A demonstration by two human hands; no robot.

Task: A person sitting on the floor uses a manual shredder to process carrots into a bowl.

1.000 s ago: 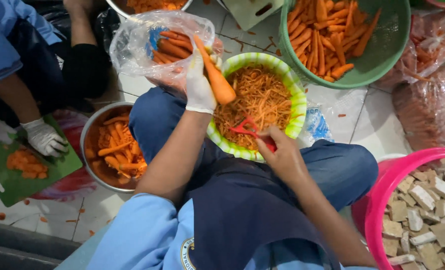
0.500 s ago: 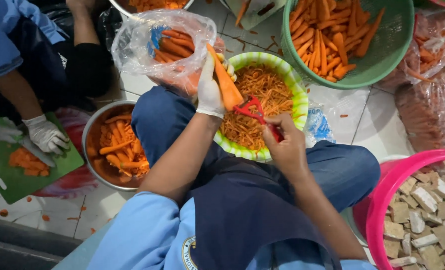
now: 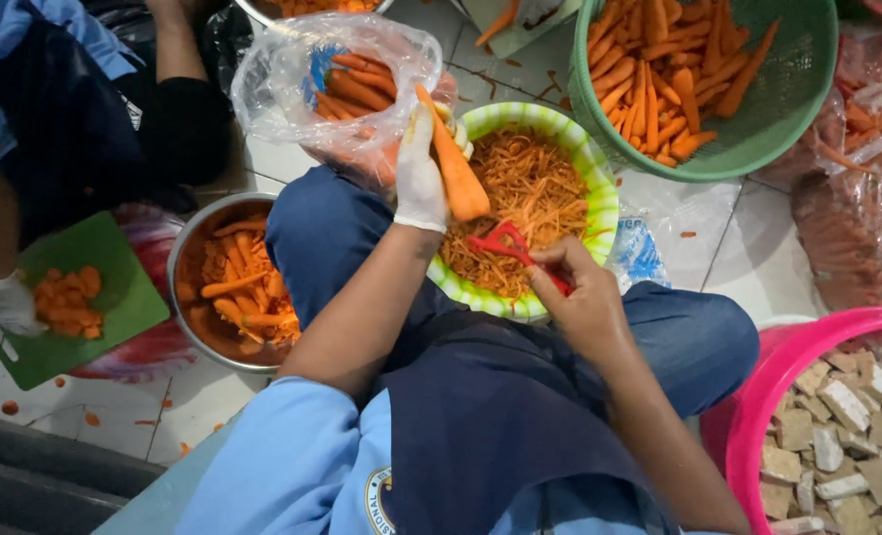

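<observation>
My left hand (image 3: pixel 419 176), in a white glove, grips a peeled carrot (image 3: pixel 453 159) slanted over a green-and-white striped bowl (image 3: pixel 601 190) heaped with shredded carrot (image 3: pixel 525 193). The bowl rests on my lap. My bare right hand (image 3: pixel 582 297) holds a red peeler (image 3: pixel 508 246) over the shreds, just below the carrot's lower end.
A clear bag of carrots (image 3: pixel 347 84) lies beyond my knee. A green basket of carrots (image 3: pixel 709 84) stands far right, a metal bowl of carrots (image 3: pixel 225 282) at left, a pink tub of pale cubes (image 3: pixel 837 426) at lower right. Another person's gloved hand (image 3: pixel 5 302) works at a green cutting board (image 3: pixel 74 297).
The red peeler and my right hand slid down along the carrot toward me. The carrot has shifted slightly right over the bowl.
</observation>
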